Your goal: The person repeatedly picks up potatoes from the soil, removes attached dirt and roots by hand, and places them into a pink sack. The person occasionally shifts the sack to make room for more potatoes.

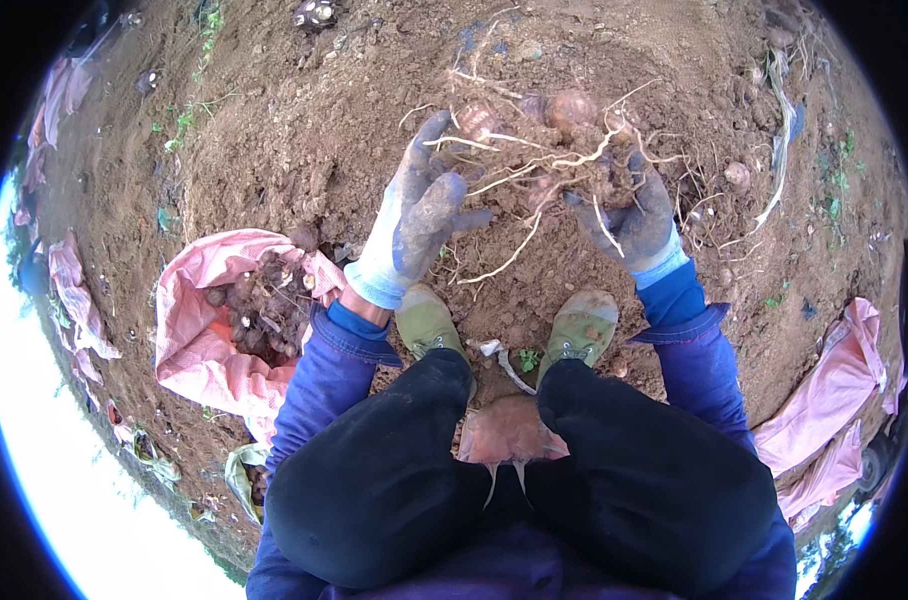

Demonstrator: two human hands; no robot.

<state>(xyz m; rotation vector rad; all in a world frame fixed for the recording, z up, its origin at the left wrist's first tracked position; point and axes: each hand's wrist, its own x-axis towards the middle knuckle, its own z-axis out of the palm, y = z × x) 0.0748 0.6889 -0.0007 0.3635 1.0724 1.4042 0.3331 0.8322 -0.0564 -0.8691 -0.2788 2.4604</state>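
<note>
In front of my feet is a clump of round, ringed brown corms that look like taro, with soil and long pale roots hanging off it. My right hand, in a soil-stained glove, grips the clump's near right side, thumb and fingers bent around the soil and roots. At the clump's left, my left hand, gloved too, has its fingers apart and nothing in its palm. Its raised fingertips are close to a pale root; whether they touch it I cannot tell.
Left of my left forearm, a pink woven sack stands with its mouth spread, several dark corms inside. More pink sacks lie at the right and far left. A loose corm rests on the soil. My green shoes are planted below the clump.
</note>
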